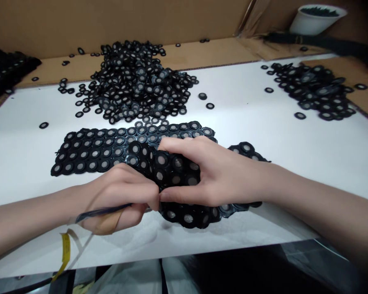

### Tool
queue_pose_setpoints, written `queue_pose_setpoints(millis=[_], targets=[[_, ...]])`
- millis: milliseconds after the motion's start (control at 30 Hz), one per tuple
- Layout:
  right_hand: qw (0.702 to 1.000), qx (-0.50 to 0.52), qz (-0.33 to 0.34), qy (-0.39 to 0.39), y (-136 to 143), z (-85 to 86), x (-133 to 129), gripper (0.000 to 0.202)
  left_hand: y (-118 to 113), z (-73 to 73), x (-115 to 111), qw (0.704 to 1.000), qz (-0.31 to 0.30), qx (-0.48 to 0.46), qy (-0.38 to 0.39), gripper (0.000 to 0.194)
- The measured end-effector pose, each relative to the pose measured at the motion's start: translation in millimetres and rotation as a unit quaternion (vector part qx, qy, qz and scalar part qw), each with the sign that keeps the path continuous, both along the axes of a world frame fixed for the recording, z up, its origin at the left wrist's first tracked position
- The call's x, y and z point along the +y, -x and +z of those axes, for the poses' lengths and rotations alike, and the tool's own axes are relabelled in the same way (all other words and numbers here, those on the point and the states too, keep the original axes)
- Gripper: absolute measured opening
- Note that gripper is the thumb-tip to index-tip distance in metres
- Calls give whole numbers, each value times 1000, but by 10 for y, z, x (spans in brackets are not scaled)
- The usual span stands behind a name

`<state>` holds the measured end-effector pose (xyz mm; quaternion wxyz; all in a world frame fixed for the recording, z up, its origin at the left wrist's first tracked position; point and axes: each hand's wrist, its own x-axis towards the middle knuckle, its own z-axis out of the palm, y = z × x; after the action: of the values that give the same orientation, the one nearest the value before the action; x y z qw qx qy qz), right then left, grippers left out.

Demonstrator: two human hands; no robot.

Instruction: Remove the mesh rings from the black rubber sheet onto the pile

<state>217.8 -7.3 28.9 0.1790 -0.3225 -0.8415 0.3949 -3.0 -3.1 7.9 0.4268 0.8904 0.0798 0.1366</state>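
Observation:
A folded sheet of joined black discs with grey centres (188, 218) bulges up between my hands, over the white board. My right hand (211, 171) is closed round it, fingers over the top and thumb along the near side. My left hand (119, 198) is a closed fist whose fingertips meet my right thumb at the sheet's left side. A slim dark and tan thing (107, 218) shows in the left palm, too blurred to name. Behind lies a flat sheet of the same discs (93, 153) in rows, partly hidden by the folded one.
A big heap of loose black discs (138, 81) stands at the back, a smaller pile (319, 92) at the right. Single discs lie scattered on the white board (233, 110). A white cup (314, 22) is at the back right, a yellow tag (65, 251) at the front edge.

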Motion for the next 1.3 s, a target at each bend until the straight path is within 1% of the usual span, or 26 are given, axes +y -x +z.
queue_pose_setpoints(millis=[400,833,1100,1300], targets=[[1000,-5,2,15,0,4,4,27,-20,2,-1,1000,5,-2,-6,12],[1000,-5,3,-12,-3,-2,-6,25,-27,14,-7,1000,6,4,-9,13],[1000,-8,6,-16,-6,-8,-2,24,-25,40,-18,1000,6,15,-12,14],[1000,-5,5,-29,-6,-13,-1,24,-27,26,0,1000,2,9,-15,14]])
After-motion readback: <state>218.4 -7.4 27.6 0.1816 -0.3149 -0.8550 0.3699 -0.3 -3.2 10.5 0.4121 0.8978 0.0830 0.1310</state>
